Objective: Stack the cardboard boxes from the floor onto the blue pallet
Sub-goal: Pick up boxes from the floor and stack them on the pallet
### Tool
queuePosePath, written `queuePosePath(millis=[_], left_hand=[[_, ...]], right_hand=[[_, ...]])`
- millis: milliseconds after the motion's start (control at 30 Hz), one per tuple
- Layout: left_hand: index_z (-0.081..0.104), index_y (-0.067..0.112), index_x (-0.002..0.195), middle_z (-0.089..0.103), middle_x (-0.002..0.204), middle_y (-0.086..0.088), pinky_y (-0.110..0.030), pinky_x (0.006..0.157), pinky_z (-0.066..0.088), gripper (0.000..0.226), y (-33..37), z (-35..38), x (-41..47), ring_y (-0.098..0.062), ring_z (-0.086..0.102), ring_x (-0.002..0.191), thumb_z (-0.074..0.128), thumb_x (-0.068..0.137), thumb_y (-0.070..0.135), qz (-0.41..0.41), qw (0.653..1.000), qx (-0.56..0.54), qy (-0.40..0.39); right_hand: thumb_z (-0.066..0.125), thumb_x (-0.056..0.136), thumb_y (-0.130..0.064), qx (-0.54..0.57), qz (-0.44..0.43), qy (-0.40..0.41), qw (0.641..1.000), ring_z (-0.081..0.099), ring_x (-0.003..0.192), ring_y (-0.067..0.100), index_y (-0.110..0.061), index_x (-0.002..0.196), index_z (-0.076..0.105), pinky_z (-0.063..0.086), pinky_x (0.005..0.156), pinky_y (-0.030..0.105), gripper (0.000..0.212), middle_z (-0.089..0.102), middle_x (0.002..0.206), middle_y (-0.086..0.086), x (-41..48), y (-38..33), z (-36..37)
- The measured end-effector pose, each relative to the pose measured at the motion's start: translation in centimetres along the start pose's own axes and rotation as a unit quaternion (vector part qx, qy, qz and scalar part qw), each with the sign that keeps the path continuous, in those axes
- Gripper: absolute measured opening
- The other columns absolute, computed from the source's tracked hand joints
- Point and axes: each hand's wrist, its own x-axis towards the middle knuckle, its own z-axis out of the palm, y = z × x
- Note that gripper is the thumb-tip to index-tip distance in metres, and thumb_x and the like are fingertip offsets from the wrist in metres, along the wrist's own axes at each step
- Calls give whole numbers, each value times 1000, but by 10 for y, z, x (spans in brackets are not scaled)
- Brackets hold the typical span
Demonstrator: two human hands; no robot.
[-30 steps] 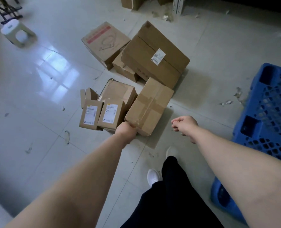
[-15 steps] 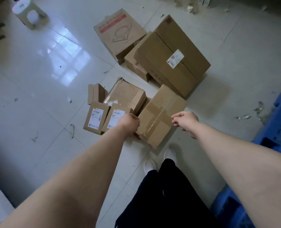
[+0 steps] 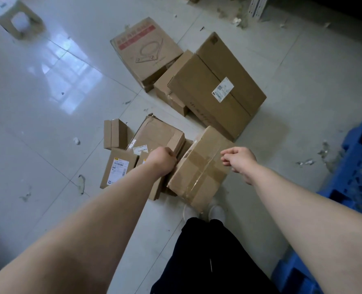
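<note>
We've got the taped cardboard box (image 3: 199, 166) on the floor just left of the blue pallet (image 3: 353, 172), left hand (image 3: 162, 160) fisted at its left edge, right hand (image 3: 238, 160) loosely curled, empty; looks stiff, lightish, slick tape, so grab opposite edges.

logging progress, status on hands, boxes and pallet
Left hand at the taped box's left edge, grip unclear. Right hand curled, empty, above its right side. Boxes on floor; visible part of blue pallet bare. Nothing blocking.
</note>
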Motion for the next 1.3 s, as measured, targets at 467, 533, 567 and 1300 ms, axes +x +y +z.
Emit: queuePosePath(millis=[467, 533, 567, 1300], left_hand=[[65, 6, 114, 67, 109, -17, -46, 86, 56, 30, -39, 39, 50, -36, 63, 100, 45, 94, 13, -53, 996, 48, -58], [66, 6, 113, 67, 108, -16, -45, 87, 56, 30, -47, 41, 49, -35, 63, 101, 43, 93, 10, -59, 995, 58, -60], [67, 4, 111, 67, 109, -16, -42, 88, 55, 30, -52, 42, 47, -34, 63, 101, 42, 94, 9, -63, 994, 60, -59], [67, 6, 107, 68, 110, -12, -41, 93, 53, 25, 118, 20, 87, -29, 65, 102, 48, 94, 16, -62, 997, -13, 37]], right_hand=[[52, 92, -9, -29, 110, 13, 993, 63, 72, 13, -19, 82, 68, 35, 49, 20, 21, 70, 83, -1, 54, 50, 30], [53, 93, -9, -31, 109, 6, 994, 62, 73, 13, -19, 86, 69, 35, 49, 19, 20, 70, 84, 0, 55, 52, 40], [53, 93, -9, -33, 106, 0, 994, 62, 73, 13, -20, 87, 69, 35, 49, 19, 20, 70, 85, 0, 55, 53, 45], [48, 93, -7, -30, -17, -63, 997, 62, 73, 13, -15, 93, 68, 37, 49, 17, 22, 70, 86, 2, 135, -68, -83]])
